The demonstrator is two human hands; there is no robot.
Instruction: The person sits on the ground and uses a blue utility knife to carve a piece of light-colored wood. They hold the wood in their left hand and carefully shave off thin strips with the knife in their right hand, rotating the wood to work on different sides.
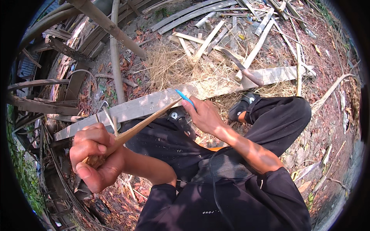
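From here, the wooden stick [148, 120] slants between both hands, on the near side of the plank [135, 106]. The left hand [96, 154] wraps its thick end; the right hand [206, 115], by its thin tip, pinches a slim blue tool [185, 99]. Beyond the plank lies straw [165, 63].

Blue pen-like tool [186, 98] at a wooden stick's [146, 122] narrow tip

Left of the frame, the left hand [94, 156] grips the stick's thick end; at centre, the right hand [204, 115] holds the tool. A grey plank [135, 106] slants across mid-frame. Upper right, a wooden-handled knife [252, 77] overlaps it; dry straw [165, 63] lies upper centre.
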